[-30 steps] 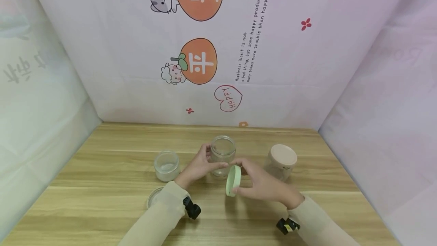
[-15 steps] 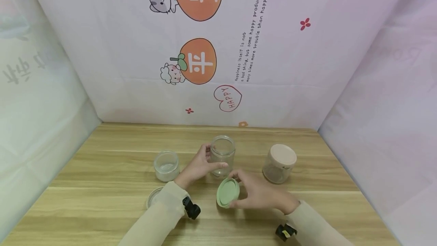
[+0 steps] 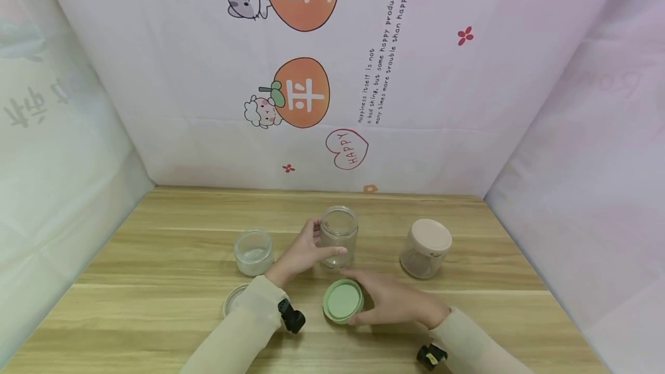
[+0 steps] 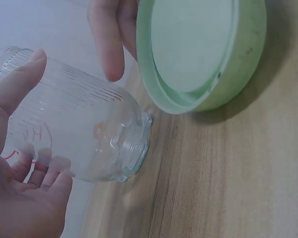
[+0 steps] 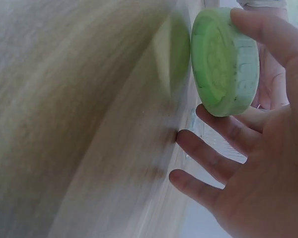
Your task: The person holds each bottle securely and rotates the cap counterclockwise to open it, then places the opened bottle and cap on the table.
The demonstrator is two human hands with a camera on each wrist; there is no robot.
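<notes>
On the table, an open clear glass jar (image 3: pixel 340 232) stands mid-table. My left hand (image 3: pixel 312 251) grips its side, thumb in front and fingers round the back. Close to the jar's near side, a pale green lid (image 3: pixel 343 301) lies nearly level, its recessed face up. My right hand (image 3: pixel 392 299) holds the lid at its edge, thumb on the near rim and a finger at the far side, as the right wrist view shows. Its other fingers spread free. Whether the lid touches the tabletop is hard to tell; a shadow lies beneath it in the left wrist view.
A short open glass jar (image 3: pixel 254 253) stands to the left. A round lid or ring (image 3: pixel 234 300) lies partly under the left sleeve. On the right stands a glass jar with a beige lid (image 3: pixel 426 247). Printed cloth (image 3: pixel 415 154) walls the table in.
My right hand has brought the green lid down toward me and turned it from edge-on to nearly level. My left hand and the jar have stayed in place.
</notes>
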